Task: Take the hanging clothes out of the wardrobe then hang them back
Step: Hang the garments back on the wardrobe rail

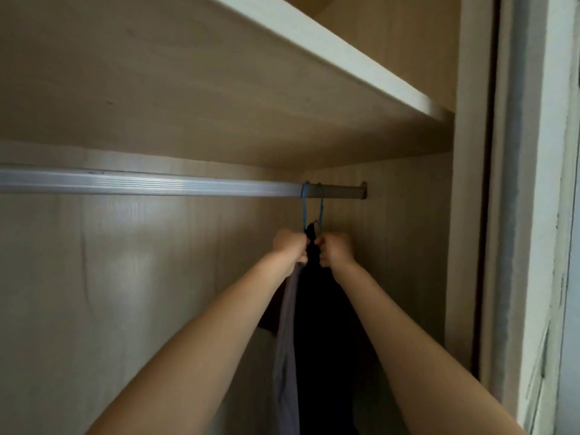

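Clothes: black garment [317, 309] and pale grey garment [286, 340] hang side by side from two thin blue hanger hooks [304, 208]. The hooks sit over the ribbed silver metal rail [157, 183], near its right end. The left hand [290, 248] is fisted tight on the top of the grey one, and the right hand [335, 248] is fisted tight on the top of the black one, both just under the hooks. The beige wardrobe side panel [408, 233] is close on the right, the white-edged shelf [314, 42] is overhead, and the white door frame [539, 183] is further right.

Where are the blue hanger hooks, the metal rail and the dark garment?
blue hanger hooks [303, 211], head view, left hook's wire.
metal rail [157, 184], head view, bare middle.
dark garment [317, 309], head view, upper cloth.
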Tool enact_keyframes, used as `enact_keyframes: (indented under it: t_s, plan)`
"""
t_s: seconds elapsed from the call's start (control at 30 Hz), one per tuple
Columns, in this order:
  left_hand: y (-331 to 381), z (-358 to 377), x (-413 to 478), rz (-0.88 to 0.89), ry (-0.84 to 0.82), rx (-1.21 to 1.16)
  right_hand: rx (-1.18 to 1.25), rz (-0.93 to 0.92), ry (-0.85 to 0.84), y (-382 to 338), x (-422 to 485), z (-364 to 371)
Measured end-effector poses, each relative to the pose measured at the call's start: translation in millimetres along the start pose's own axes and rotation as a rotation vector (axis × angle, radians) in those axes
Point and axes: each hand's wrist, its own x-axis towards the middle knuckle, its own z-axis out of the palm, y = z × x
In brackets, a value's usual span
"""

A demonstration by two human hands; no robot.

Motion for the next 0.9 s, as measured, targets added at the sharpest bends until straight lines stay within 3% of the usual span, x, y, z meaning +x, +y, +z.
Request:
enact_keyframes:
  t_s: [0.23,0.3,0.43,0.53,0.6,0.7,0.8,0.9]
  plan:
    - [4.3,-2.2,-19.6,0.017,-0.091,-0.021,-0.053,-0.031,0.003,7.8,-2.5,-2.3]
    - [6.3,-5.8,-31.9,0.094,-0.078,0.120,-0.154,-0.111,0.002,6.3,-20.8,-6.4]
    - [-15.0,-29.9,-87.3,0.497,0.025,0.480,-0.337,-0.460,0.041,17.3,-111.7,-29.7]
    - [-59.8,-61.1,-167.7,0.862,0.080,0.414,-0.254,-0.610,0.090,58.2,-195.3,-60.9]
    - [-105.6,-80.5,-218.9,0.917,0.025,0.320,-0.205,-0.537,0.105,99.7,-249.7,-86.4]
    - [-191.1,-98.5,-288.2,0.743,-0.051,0.203,-0.253,-0.329,0.083,171.5,-326.4,-121.9]
    - [-292.4,-108.7,-342.1,0.279,-0.196,0.152,-0.293,0.002,0.153,261.3,-399.0,-154.8]
    - [-395.1,-123.6,-387.2,-0.181,-0.475,0.282,-0.353,0.369,0.277,348.8,-478.1,-189.0]
